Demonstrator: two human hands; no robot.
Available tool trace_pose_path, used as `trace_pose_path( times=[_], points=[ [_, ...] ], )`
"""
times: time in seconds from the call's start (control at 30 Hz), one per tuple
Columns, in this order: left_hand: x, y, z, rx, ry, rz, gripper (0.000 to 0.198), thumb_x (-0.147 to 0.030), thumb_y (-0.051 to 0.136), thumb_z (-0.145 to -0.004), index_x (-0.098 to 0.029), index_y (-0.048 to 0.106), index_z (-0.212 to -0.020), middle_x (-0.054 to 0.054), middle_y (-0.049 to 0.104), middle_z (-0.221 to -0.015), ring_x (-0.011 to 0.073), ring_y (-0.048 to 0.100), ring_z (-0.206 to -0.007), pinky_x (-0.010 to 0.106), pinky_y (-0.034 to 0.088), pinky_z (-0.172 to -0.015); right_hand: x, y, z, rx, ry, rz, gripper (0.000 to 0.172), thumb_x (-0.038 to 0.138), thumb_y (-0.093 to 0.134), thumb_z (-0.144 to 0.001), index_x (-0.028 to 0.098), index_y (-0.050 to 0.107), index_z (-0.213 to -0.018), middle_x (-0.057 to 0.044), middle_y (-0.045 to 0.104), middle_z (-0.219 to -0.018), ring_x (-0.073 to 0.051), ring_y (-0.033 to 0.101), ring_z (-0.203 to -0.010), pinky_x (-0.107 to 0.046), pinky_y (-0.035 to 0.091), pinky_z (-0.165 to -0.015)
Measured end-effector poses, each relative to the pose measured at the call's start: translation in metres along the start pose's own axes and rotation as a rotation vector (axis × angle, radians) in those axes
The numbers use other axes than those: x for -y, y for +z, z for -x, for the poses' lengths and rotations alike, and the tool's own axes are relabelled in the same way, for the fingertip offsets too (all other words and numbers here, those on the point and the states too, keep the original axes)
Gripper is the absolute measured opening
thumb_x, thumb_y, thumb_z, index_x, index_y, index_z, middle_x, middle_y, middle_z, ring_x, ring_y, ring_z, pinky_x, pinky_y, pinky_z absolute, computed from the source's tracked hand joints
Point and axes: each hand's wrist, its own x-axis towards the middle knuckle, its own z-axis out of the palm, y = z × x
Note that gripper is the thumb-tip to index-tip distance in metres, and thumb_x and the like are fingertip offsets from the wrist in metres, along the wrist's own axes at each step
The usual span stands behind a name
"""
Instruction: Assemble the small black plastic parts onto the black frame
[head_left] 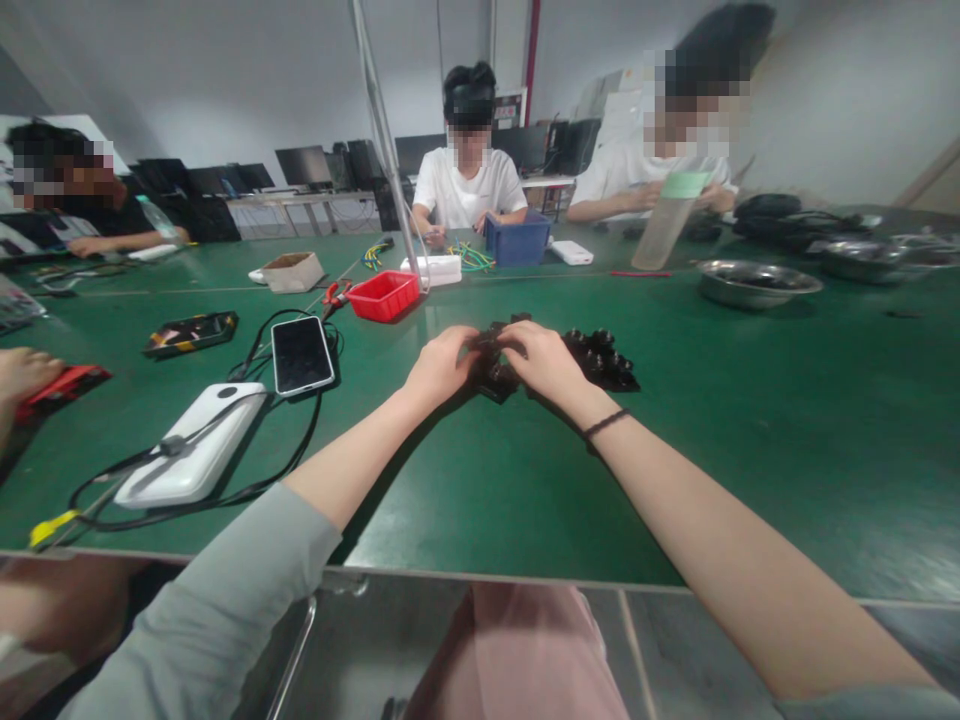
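Note:
On the green table [450, 500], my left hand [444, 362] and my right hand [546, 362] meet over small black parts [496, 384]. The fingers of both hands are curled inward and pinch at the dark pieces, whose exact kind I cannot make out. Right of my right hand, close to it, lies a cluster of black knobbly parts [601, 358] with shiny rounded tops. My fingertips cover much of what lies between them.
Left of my arms lie a phone [303, 356], a white power bank [196, 440] and black cables. Beyond are a red tray [384, 296], a metal pole [386, 130], a blue bin [517, 240], a bottle [666, 225] and a steel bowl [757, 284]. Several people sit around.

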Motion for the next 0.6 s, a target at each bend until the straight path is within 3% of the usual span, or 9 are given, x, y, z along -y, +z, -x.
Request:
trace_pose_path(
  times=[0.6],
  points=[
    [-0.0007, 0.0014, -0.0002, 0.018, 0.028, 0.004, 0.025, -0.009, 0.061, -0.085, -0.014, 0.061, -0.11, 0.012, 0.069, -0.112, 0.0206, 0.068, -0.103, 0.037, 0.056, -0.093, 0.0045, -0.0025, 0.0003, 0.018, 0.021, 0.004, 0.019, 0.006, 0.057, -0.085, 0.014, 0.071, -0.094, -0.013, 0.072, -0.108, -0.025, 0.067, -0.105, -0.041, 0.049, -0.101]
  ],
)
